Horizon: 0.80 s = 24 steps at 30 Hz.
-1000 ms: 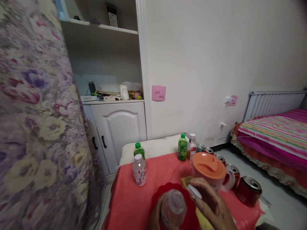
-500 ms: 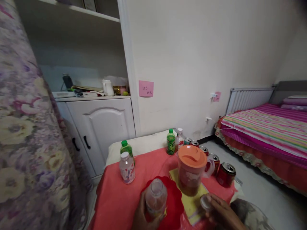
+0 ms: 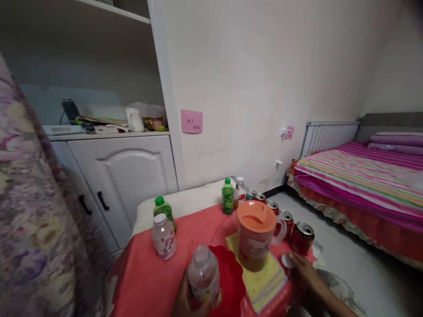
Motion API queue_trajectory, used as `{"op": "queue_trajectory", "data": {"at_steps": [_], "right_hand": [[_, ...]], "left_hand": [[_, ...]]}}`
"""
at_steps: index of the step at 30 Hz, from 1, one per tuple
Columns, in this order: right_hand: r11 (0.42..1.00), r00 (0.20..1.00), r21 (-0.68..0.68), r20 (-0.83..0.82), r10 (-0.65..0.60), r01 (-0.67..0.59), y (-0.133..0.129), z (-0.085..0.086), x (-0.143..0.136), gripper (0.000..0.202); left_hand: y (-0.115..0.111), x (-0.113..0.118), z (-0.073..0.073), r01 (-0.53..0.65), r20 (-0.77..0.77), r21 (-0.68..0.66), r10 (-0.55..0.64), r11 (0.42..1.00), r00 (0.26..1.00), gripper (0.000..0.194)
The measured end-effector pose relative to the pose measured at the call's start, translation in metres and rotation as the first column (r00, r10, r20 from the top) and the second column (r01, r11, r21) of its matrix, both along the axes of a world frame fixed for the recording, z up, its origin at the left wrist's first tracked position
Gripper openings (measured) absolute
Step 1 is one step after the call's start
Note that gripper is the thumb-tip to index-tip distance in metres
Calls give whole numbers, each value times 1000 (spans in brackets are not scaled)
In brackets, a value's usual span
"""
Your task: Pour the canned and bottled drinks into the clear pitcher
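Observation:
My left hand (image 3: 191,297) is wrapped round an uncapped clear bottle (image 3: 204,274) with some label showing, over the left part of a red scalloped plate (image 3: 233,281). At the right, my right hand (image 3: 302,270) pinches a white cap (image 3: 287,261) near the table's right edge. Between the hands, a clear pitcher (image 3: 256,246) with an orange lid (image 3: 257,216) and brownish liquid low inside stands on a yellow cloth (image 3: 264,293).
A white-capped bottle (image 3: 164,237) and a green bottle (image 3: 161,207) stand at the left. Another green bottle (image 3: 228,197), a clear bottle (image 3: 240,189) and several cans (image 3: 302,237) line the back and right. A bed (image 3: 363,167) is beyond.
The view has turned slightly right, so most things sit further left in it. The bottle in my left hand is more upright. My right hand has moved a little up and right with the cap, nearer the cans.

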State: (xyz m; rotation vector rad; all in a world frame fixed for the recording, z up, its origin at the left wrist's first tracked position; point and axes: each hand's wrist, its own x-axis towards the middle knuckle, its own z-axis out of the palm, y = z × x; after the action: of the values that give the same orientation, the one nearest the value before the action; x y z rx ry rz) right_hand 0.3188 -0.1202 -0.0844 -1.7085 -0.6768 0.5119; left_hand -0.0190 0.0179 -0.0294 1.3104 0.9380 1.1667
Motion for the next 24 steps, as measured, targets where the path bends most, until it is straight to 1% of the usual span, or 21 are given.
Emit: {"op": "queue_trajectory", "data": {"at_steps": [2,4,7,11,14,16,18,19,22,24], "right_hand": [[999,993,-35,116,13,-9,2,-2,6,48],[998,976,-63,219,1,13,3,-6,10,51],[995,952,-92,306,-10,40,2,-12,11,53],[995,927,-90,374,1,35,-6,-14,6,51],[998,890,-54,456,-2,30,-17,-9,-2,44],[999,873,-24,487,31,-22,-24,-1,-13,38],[990,871,22,478,114,-142,-29,9,-31,33],[975,864,30,469,183,-222,-29,15,-43,31],[919,846,24,398,353,-395,-20,32,-86,28],[890,854,66,319,410,-452,-7,41,-117,30]], "left_hand": [[0,-1,3,14,49,-69,-11,997,999,75],[0,-2,7,23,101,-125,-10,992,995,78],[1,-4,14,44,171,-177,-13,983,985,79],[0,-5,21,103,272,-212,-43,972,961,77],[-1,-6,22,128,331,-200,-55,971,942,77],[0,-6,19,136,343,-185,-66,973,937,79],[1,-6,13,146,338,-164,-83,976,937,82],[2,-6,10,149,330,-152,-92,977,939,84],[4,-6,-2,149,276,-120,-111,982,955,83],[5,-7,-11,159,212,-112,-133,981,968,81]]}}
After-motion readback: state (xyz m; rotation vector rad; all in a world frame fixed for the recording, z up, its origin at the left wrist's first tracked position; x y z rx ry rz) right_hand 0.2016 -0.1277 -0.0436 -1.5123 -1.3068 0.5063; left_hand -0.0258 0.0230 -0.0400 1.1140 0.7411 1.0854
